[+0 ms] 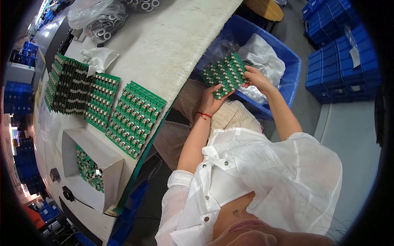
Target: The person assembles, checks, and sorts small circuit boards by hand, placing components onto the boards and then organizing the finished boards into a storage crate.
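Note:
Between my two hands I hold a green circuit board panel with rows of small metal parts, tilted above a blue plastic bin. My left hand grips its lower near edge, a red string round the wrist. My right hand has the right edge pinched between thumb and fingers. White plastic bags lie in the bin under and beyond the panel. On the table to the left lies a similar green panel, next to a leaning row of several more panels.
A grey open box frame with loose green boards inside stands on the table. Clear bags of rings sit at the table's far end. Stacked blue crates stand at the right, and a round wooden stool is beyond the bin.

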Demonstrator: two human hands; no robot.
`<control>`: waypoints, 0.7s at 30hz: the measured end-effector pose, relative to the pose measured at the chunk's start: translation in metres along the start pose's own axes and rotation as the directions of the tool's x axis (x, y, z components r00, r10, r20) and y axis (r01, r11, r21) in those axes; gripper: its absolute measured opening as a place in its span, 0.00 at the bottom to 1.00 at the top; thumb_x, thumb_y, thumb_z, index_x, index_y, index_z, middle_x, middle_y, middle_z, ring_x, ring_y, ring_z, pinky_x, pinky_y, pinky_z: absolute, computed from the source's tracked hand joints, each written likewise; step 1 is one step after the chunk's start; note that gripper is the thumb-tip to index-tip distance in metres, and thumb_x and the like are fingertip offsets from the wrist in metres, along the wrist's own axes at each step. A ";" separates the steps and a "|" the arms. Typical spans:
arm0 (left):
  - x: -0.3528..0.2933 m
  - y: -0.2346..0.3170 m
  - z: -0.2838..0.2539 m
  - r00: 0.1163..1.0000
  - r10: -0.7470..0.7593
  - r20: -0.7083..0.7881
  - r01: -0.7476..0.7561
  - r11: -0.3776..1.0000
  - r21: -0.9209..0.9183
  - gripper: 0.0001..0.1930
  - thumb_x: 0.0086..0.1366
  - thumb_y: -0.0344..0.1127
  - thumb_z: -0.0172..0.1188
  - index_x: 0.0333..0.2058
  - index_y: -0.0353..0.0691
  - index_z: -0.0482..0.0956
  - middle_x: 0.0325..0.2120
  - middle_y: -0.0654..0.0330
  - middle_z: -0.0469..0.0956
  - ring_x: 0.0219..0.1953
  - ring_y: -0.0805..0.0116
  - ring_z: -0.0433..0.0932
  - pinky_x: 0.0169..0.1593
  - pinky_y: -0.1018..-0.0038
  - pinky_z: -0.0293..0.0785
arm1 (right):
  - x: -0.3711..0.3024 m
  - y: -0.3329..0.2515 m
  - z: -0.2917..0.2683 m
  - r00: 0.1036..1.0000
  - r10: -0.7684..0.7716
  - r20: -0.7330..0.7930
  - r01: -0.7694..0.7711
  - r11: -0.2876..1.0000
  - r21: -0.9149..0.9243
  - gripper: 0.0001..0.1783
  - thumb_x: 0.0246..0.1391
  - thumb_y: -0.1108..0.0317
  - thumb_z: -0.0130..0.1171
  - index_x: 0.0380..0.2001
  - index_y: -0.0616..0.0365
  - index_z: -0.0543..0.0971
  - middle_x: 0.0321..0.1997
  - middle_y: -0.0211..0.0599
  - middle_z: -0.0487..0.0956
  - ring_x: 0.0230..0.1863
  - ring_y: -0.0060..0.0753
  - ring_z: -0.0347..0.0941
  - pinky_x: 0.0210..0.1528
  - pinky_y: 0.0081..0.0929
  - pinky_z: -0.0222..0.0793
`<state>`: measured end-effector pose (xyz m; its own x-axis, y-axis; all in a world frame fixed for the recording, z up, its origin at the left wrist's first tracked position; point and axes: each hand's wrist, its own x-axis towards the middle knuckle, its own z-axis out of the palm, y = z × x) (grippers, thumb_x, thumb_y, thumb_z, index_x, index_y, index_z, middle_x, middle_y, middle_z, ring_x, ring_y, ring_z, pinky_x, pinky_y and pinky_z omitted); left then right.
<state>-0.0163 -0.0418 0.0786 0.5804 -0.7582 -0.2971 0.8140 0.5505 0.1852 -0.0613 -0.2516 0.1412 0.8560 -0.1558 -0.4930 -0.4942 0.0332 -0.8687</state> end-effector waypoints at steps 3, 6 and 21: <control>0.006 -0.001 -0.005 1.000 -0.010 -0.007 0.009 1.000 -0.020 0.22 0.59 0.27 0.57 0.52 0.28 0.66 0.49 0.47 0.71 0.52 0.51 0.73 0.58 0.51 0.70 | -0.001 -0.004 -0.005 0.998 0.054 0.014 -0.053 0.997 -0.056 0.16 0.55 0.70 0.47 0.47 0.61 0.71 0.31 0.30 0.76 0.23 0.19 0.72 0.27 0.18 0.71; 0.012 -0.006 -0.016 1.000 0.024 -0.019 -0.023 0.999 0.038 0.19 0.61 0.29 0.57 0.50 0.28 0.69 0.47 0.48 0.73 0.50 0.54 0.74 0.57 0.54 0.72 | -0.007 -0.017 -0.010 0.998 0.055 0.026 -0.050 0.982 -0.180 0.25 0.55 0.68 0.51 0.56 0.59 0.66 0.34 0.32 0.75 0.26 0.21 0.72 0.31 0.19 0.71; 0.023 -0.018 -0.041 0.994 0.040 0.101 -0.066 0.962 0.266 0.09 0.63 0.33 0.52 0.36 0.35 0.77 0.35 0.59 0.79 0.37 0.68 0.80 0.42 0.68 0.81 | -0.025 -0.190 0.160 0.246 -0.953 0.176 0.888 0.149 -0.434 0.11 0.49 0.82 0.55 0.38 0.62 0.78 0.40 0.43 0.78 0.44 0.41 0.75 0.46 0.30 0.69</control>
<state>-0.0188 -0.0553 0.0303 0.6120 -0.7669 -0.1932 0.7506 0.4864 0.4472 0.0350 -0.0963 0.3109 0.7084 0.1036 0.6981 0.6209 -0.5620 -0.5466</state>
